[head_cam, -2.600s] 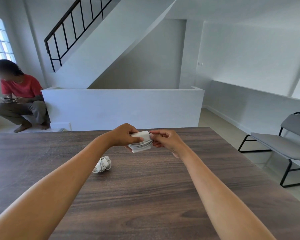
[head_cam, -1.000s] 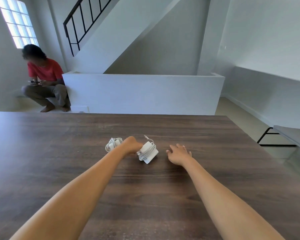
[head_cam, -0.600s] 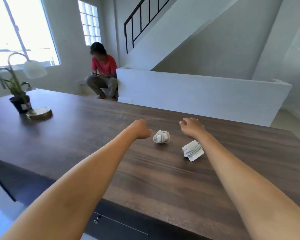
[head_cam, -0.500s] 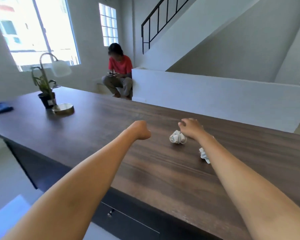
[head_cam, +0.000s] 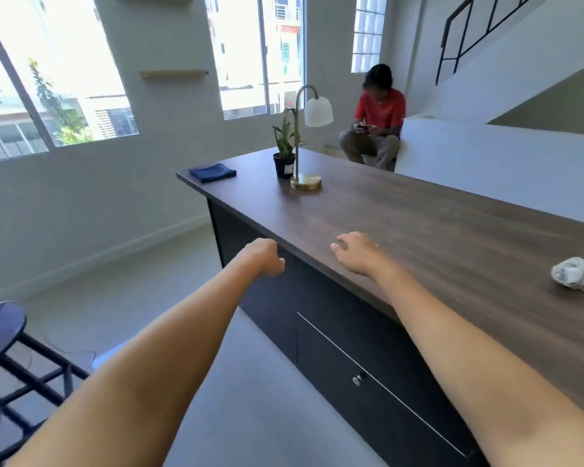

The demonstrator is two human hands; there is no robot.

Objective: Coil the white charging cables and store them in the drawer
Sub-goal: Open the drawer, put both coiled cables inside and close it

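One coiled white cable point(head_cam: 577, 274) lies on the dark wooden desk top point(head_cam: 452, 237) at the far right edge of the view. The second bundle, wound around a charger block, is out of view. My right hand point(head_cam: 354, 251) rests palm down on the desk near its front edge, fingers apart and holding nothing. My left hand point(head_cam: 265, 256) hangs in front of the desk's dark front just below the top edge, fingers curled with nothing seen in them. Below my arms is a shut drawer front point(head_cam: 402, 392) with a small metal knob point(head_cam: 358, 379).
At the desk's far end stand a brass lamp point(head_cam: 305, 182), a potted plant point(head_cam: 284, 163) and a folded blue cloth point(head_cam: 212, 172). A dark stool point(head_cam: 0, 332) stands at the lower left. A person in a red shirt point(head_cam: 378, 129) sits beyond the desk.
My view has swung left along the desk. Both hands left the cable bundles and moved to the front edge, the left one dropping off the top. The charger bundle has gone out of view.
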